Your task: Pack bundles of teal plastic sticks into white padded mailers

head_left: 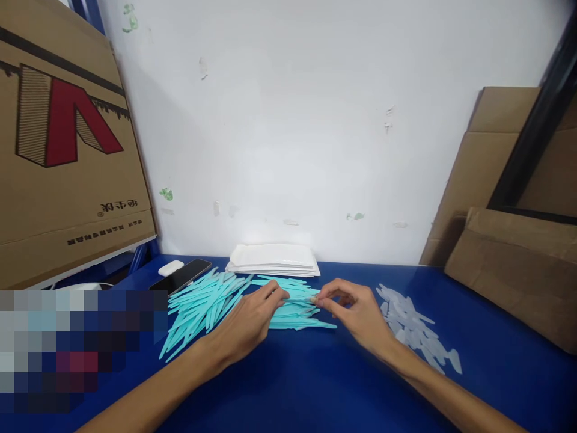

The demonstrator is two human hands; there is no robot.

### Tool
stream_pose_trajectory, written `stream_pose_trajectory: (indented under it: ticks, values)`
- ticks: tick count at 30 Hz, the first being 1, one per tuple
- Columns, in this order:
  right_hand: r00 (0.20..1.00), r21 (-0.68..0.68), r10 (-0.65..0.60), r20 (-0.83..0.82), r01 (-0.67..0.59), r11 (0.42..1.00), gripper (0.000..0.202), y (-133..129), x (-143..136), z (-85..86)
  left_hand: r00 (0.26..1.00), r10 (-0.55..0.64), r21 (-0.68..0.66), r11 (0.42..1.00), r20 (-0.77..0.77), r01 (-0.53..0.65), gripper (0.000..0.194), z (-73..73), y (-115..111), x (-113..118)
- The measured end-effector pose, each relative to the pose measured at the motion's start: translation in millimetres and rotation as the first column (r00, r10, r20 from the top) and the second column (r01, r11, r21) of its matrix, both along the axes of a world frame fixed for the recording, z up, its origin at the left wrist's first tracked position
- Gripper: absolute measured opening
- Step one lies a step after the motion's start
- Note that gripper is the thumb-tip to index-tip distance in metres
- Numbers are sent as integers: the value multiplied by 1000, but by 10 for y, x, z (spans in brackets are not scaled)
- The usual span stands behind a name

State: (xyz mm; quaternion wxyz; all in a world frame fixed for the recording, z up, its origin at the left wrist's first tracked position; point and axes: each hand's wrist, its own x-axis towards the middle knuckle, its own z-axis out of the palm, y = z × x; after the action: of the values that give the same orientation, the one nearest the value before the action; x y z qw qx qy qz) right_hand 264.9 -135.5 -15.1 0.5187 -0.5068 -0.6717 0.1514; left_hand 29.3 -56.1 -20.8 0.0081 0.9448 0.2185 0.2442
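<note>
A heap of thin turquoise plastic sticks (205,307) lies spread on the blue table (315,385). My left hand (250,322) rests on the heap's right part, its fingertips pinching one turquoise stick (300,299) at its near end. My right hand (356,310) meets it from the right, thumb and forefinger closed on the same stick's tip, where a small clear piece seems to sit. A pile of clear plastic caps (417,334) lies just right of my right hand.
A stack of white pouches (273,260) lies against the white wall. A black phone (180,275) and a white earbud case (170,267) sit at the back left. Cardboard boxes stand at left (67,150) and right (514,264).
</note>
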Motion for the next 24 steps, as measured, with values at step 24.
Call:
stream_pose_trajectory:
  ticks: [24]
  values:
    - [807,165,-306,506,258,952,22,100,254,6,479,825,336,561,-299,-756,43,482,306,-450]
